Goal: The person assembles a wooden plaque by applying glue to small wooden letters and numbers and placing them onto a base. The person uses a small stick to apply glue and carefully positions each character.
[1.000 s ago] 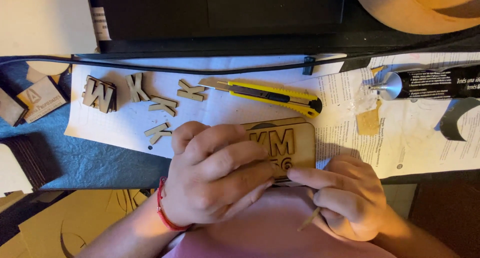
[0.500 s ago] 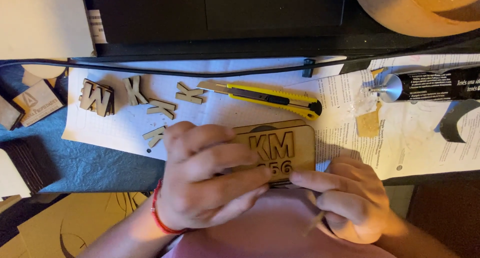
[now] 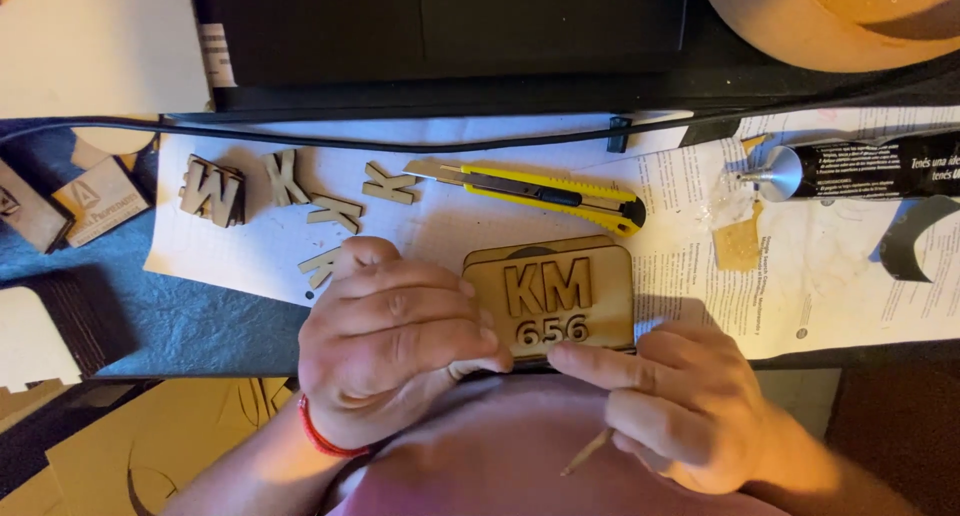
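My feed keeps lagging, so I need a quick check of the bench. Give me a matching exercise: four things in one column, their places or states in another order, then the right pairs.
Things:
1. wooden plaque
2. yellow knife
3. glue tube
4. thin stick

Places:
A. lying at the far right on the printed paper
B. in the grip of the right hand
C. held at its left edge by the left hand
D. lying just beyond the plaque on the paper

Pairs: 1-C, 2-D, 3-A, 4-B
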